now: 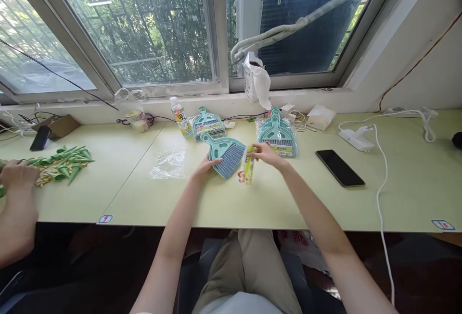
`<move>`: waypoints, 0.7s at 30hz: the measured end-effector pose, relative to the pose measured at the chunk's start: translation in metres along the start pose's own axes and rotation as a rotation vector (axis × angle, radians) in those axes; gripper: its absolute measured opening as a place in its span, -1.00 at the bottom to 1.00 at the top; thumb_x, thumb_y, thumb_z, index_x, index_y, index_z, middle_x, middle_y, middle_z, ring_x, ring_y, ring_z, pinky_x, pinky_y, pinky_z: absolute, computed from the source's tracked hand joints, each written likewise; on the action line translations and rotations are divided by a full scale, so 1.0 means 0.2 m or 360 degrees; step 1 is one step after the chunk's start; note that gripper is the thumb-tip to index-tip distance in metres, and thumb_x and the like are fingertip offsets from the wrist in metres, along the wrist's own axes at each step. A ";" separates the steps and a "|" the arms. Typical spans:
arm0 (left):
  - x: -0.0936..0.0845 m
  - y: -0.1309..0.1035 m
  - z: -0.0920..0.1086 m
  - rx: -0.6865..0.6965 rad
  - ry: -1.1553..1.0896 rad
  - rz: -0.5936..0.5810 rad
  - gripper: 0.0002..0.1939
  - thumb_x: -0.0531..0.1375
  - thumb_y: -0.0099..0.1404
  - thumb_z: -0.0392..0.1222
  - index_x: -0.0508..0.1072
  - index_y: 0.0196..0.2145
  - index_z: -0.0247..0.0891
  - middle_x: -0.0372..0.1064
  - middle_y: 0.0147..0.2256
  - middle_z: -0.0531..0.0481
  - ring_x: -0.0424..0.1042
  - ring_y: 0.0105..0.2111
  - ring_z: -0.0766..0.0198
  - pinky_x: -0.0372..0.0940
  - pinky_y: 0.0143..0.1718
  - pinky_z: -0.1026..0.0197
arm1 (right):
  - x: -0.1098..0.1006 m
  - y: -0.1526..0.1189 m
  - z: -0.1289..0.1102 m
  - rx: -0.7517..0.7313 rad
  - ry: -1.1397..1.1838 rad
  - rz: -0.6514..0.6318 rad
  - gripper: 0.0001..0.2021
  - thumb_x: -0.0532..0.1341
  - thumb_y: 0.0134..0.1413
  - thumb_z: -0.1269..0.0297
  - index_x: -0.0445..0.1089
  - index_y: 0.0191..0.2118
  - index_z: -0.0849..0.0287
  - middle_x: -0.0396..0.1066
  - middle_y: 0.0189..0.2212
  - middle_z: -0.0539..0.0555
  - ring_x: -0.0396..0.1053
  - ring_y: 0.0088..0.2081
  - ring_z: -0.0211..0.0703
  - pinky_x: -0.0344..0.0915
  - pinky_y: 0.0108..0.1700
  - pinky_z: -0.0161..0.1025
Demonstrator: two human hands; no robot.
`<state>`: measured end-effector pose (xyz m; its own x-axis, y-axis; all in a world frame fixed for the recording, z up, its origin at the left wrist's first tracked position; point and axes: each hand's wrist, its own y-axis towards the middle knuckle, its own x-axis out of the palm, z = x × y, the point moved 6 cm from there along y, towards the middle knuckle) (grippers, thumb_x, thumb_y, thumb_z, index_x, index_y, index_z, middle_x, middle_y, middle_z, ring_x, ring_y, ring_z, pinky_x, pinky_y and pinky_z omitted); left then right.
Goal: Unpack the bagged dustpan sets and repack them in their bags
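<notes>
L hand (206,166): fingers gripping teal dustpan (218,147) w/ gray-bristled brush (231,161), tilted, above desk (224,206) approx. mid. R hand (266,154): fingers pinching yellow printed strip (247,169) just beside brush. Clear plastic bag (168,163) on desk to L; wrapped set (276,132) near R hand.

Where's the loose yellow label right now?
In the head view, the label is near the middle, in your right hand, just right of the brush in your left hand.

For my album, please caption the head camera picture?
Left hand holds a green dustpan and brush; right hand holds a yellow strip.
</notes>
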<state>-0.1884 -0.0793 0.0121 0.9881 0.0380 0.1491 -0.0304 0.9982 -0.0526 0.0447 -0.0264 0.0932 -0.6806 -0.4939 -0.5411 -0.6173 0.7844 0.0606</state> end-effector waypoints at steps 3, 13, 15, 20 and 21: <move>0.00 -0.01 0.01 -0.0006 -0.0039 -0.0008 -0.39 0.39 -0.02 -0.10 0.30 -0.02 -0.21 0.37 -0.02 -0.16 0.44 -0.11 0.10 0.39 -0.12 0.09 | 0.14 0.18 0.02 0.0090 -0.0108 0.0254 -0.72 0.20 0.03 0.08 0.40 -0.24 0.18 0.46 -0.40 0.00 0.34 -0.51 -0.30 0.26 -0.38 -0.34; 0.01 0.02 0.02 0.0101 -0.0017 0.0076 -0.27 0.46 -0.19 -0.27 0.31 -0.03 -0.24 0.40 -0.04 -0.17 0.40 -0.04 0.00 0.30 0.02 -0.08 | 0.26 0.23 0.12 0.0059 -0.0041 0.0812 -0.72 0.21 0.02 0.18 0.33 -0.13 0.13 0.44 -0.21 0.09 0.39 -0.47 -0.22 0.35 -0.30 -0.22; 0.00 0.03 0.02 0.0135 -0.0053 0.0127 -0.26 0.45 -0.19 -0.28 0.31 -0.03 -0.24 0.40 -0.05 -0.16 0.39 -0.03 -0.02 0.30 0.02 -0.10 | 0.25 0.17 0.13 0.0037 0.0030 0.1109 -0.57 0.22 0.02 0.12 0.23 0.02 0.13 0.36 -0.05 0.17 0.41 -0.32 -0.16 0.35 -0.17 -0.15; -0.01 0.02 0.06 0.0252 -0.0137 0.0209 -0.24 0.44 -0.15 -0.25 0.29 0.03 -0.24 0.39 -0.04 -0.15 0.39 -0.02 0.00 0.31 0.02 -0.09 | 0.42 0.17 0.21 0.0175 0.0884 0.0938 -0.40 0.26 -0.05 0.06 0.11 0.11 0.11 0.30 0.06 0.22 0.40 -0.09 -0.10 0.38 -0.08 -0.15; 0.00 0.01 0.06 0.0274 -0.0138 0.0205 -0.24 0.44 -0.15 -0.24 0.29 0.03 -0.25 0.39 -0.04 -0.16 0.39 -0.02 0.00 0.32 0.02 -0.08 | 0.47 0.19 0.21 0.0195 0.1071 0.0747 -0.44 0.27 -0.06 0.07 0.16 0.07 0.11 0.37 0.00 0.19 0.43 -0.12 -0.10 0.40 -0.12 -0.16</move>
<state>-0.1910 -0.0761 0.0244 0.9580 0.1620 0.2365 -0.1880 0.9779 0.0918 -0.0264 -0.0279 0.0086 -0.9713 -0.1938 0.1378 -0.1897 0.9809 0.0424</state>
